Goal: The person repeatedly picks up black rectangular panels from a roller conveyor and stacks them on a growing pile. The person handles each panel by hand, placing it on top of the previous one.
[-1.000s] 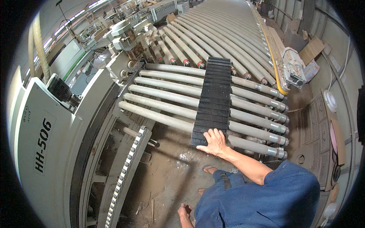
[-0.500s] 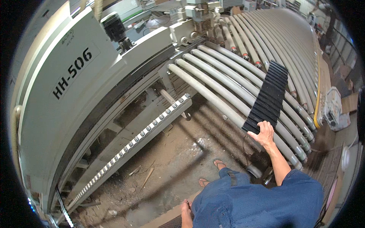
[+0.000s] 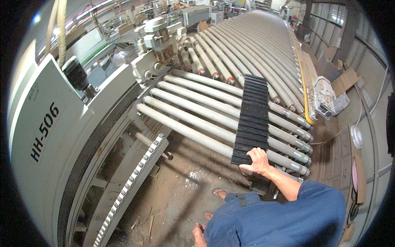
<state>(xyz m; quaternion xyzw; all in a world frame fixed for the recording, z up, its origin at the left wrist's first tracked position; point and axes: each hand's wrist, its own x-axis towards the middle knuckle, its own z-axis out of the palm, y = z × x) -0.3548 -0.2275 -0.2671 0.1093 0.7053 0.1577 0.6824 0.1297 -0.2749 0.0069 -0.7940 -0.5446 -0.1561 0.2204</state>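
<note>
A long black ribbed panel (image 3: 252, 111) lies across several pale rollers (image 3: 197, 131) of a conveyor, its near end sticking out slightly past the closest roller. My right hand (image 3: 259, 160) is closed on the panel's near right corner, thumb at the near edge and fingers over the top. Down by my hip, my left hand (image 3: 198, 235) hangs low with nothing visible in it. Its thumb and fingertips look slightly apart; my body and the frame's lower edge hide part of it.
A large pale machine (image 3: 45, 107) with a toothed chain track (image 3: 127, 185) stands at left. Beyond the panel, a longer roller bed (image 3: 263, 37) runs back, edged by a yellow rail (image 3: 305, 94). Debris lies on the dirty floor (image 3: 177, 197). Cardboard (image 3: 345, 80) leans at right.
My view has turned right and upward, so the machine and rollers appear farther left. My right hand keeps its grip on the panel, which shows no clear shift on the rollers.
</note>
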